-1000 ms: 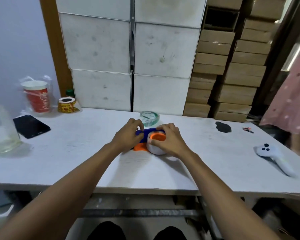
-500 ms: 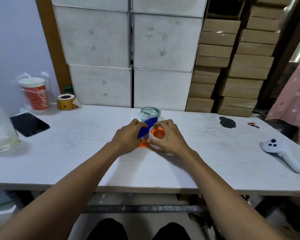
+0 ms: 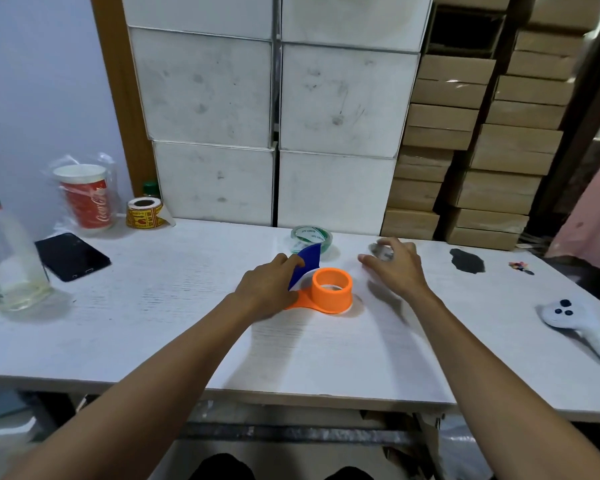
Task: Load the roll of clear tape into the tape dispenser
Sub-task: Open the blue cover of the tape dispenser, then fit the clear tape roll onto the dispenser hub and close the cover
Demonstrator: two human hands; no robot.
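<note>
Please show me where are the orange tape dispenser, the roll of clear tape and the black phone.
orange tape dispenser (image 3: 332,289), head view, on the outer wall of its round hub.
roll of clear tape (image 3: 311,235), head view, on its top face.
black phone (image 3: 72,256), head view, on the middle of its screen.

Tape dispenser (image 3: 326,293): orange plastic, flat base with an upright hollow drum, blue flap raised and tilted at its left side; it stands mid-worktop, nearer the back edge than the front, under my left hand (image 3: 267,289). Roll of clear tape (image 3: 311,238): transparent, green-printed core, lying flat just behind the dispenser, close to the worktop's back edge.
</note>
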